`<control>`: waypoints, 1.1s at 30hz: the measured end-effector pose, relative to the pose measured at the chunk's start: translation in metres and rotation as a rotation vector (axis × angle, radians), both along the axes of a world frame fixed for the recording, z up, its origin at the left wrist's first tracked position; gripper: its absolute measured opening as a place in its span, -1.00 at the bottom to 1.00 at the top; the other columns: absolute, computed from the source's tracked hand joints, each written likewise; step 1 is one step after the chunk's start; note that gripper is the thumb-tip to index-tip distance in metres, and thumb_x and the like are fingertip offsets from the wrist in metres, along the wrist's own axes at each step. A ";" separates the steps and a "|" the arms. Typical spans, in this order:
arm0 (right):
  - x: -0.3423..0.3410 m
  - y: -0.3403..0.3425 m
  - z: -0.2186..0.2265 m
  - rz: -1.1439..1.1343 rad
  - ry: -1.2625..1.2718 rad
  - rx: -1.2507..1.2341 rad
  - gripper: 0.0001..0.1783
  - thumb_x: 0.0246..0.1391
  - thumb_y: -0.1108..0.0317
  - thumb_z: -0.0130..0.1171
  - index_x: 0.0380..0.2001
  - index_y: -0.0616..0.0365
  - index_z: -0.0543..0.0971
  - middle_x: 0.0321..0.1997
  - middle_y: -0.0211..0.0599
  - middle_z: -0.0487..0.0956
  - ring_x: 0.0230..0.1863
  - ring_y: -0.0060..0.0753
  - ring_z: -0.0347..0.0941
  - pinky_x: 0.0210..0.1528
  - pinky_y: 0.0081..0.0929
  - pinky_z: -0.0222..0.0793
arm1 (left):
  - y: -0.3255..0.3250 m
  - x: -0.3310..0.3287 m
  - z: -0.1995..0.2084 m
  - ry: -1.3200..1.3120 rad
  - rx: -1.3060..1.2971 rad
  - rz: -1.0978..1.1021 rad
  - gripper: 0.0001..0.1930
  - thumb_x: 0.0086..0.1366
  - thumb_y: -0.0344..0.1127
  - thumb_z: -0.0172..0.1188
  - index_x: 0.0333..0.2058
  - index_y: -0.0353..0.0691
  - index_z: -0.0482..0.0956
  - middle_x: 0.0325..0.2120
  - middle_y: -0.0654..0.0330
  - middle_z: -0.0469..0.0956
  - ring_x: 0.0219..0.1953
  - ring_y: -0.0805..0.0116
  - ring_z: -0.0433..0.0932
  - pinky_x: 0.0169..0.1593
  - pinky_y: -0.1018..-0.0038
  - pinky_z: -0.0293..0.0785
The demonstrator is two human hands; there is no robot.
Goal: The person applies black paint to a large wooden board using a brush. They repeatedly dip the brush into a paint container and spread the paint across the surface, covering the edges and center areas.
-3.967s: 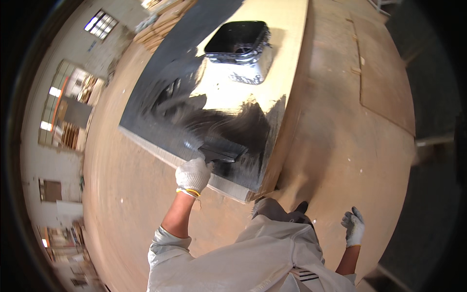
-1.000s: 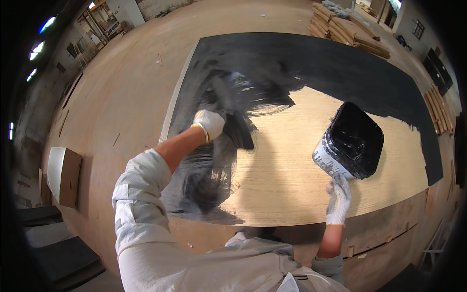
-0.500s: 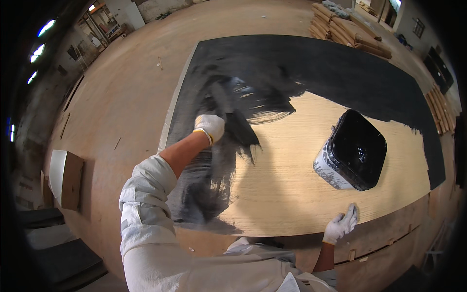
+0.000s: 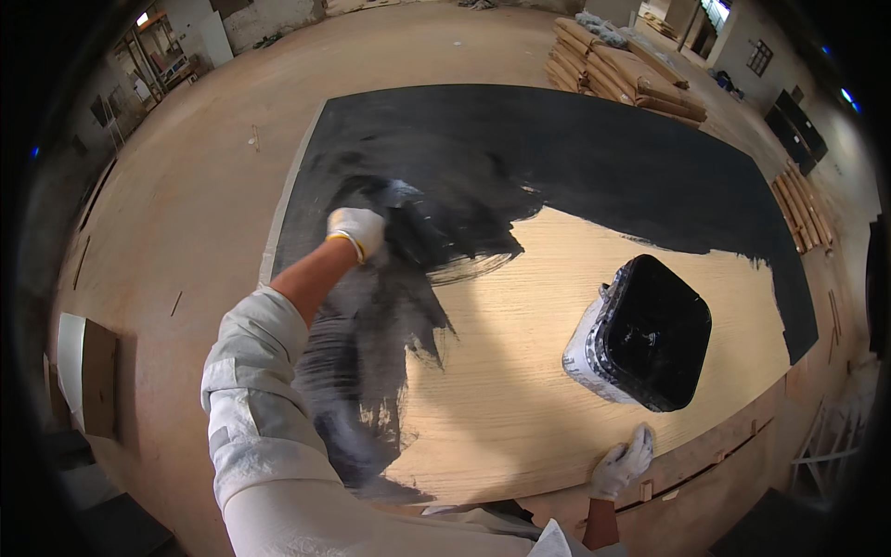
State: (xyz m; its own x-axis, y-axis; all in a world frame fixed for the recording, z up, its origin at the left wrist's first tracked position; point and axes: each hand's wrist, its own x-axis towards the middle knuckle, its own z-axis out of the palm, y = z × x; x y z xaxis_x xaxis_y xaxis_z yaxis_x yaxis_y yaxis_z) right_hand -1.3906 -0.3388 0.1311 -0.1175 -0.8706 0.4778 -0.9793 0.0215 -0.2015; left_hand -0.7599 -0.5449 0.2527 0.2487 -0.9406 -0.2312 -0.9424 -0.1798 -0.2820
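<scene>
A large wooden board (image 4: pixel 520 371) with pale grain lies in front of me. Black paint (image 4: pixel 557 139) covers its far side, its left side and a strip at the right end. Over the wet, streaky paint at the left, my left hand (image 4: pixel 358 230), in a white glove, is closed in a fist. What it grips is hidden by the hand and blurs into the dark paint. My right hand (image 4: pixel 623 463), gloved and paint-smudged, is at the near edge with fingers stretched out, holding nothing. Just beyond it on the board stands a white square bucket (image 4: pixel 587 357) of black paint (image 4: pixel 661 334).
Brown flat packages (image 4: pixel 622 74) are piled beyond the far right corner. Brown rolls or slats (image 4: pixel 800 209) lie off the right end. At the left a pale box (image 4: pixel 88 376) stands on the brown floor (image 4: pixel 176 232). Dark panels (image 4: pixel 121 520) lie at the lower left.
The view has shifted, so the board and bucket sit lower and further left. My left hand has moved over the black paint, still closed. My right hand stays by the near edge.
</scene>
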 end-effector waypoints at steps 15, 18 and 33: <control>0.011 -0.008 0.011 0.060 0.030 0.078 -0.40 0.33 0.30 0.01 0.40 0.21 0.48 0.41 0.15 0.49 0.39 0.27 0.38 0.43 0.11 0.20 | -0.011 -0.017 0.011 -0.031 0.001 -0.021 -0.73 0.42 -0.20 0.18 -0.13 -0.06 0.86 -0.16 0.10 0.82 -0.09 0.12 0.82 -0.16 0.21 0.70; -0.003 -0.003 -0.001 0.038 0.057 0.043 -0.39 0.31 0.34 0.00 0.41 0.18 0.47 0.43 0.10 0.48 0.41 0.26 0.36 0.44 0.11 0.17 | 0.002 -0.073 0.012 -0.017 0.113 -0.200 -0.73 0.41 -0.21 0.17 -0.11 0.00 0.86 -0.12 0.07 0.81 -0.07 0.11 0.82 -0.14 0.18 0.71; 0.008 -0.003 0.016 -0.029 0.015 0.167 -0.33 0.21 0.37 0.06 0.41 0.24 0.43 0.45 0.18 0.43 0.42 0.36 0.31 0.51 0.22 0.10 | -0.166 -0.199 -0.017 0.082 -0.014 -0.207 -0.69 0.47 -0.23 0.18 0.06 -0.02 0.81 0.07 0.17 0.77 0.08 0.11 0.77 -0.05 0.13 0.74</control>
State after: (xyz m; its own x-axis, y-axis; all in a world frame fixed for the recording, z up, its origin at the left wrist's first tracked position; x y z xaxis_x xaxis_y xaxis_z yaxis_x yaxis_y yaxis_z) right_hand -1.3825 -0.3413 0.1472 -0.1381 -0.9343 0.3288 -0.9805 0.0821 -0.1785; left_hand -0.9588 -0.7109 0.2361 0.0308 -0.9728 -0.2294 -0.9793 0.0166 -0.2019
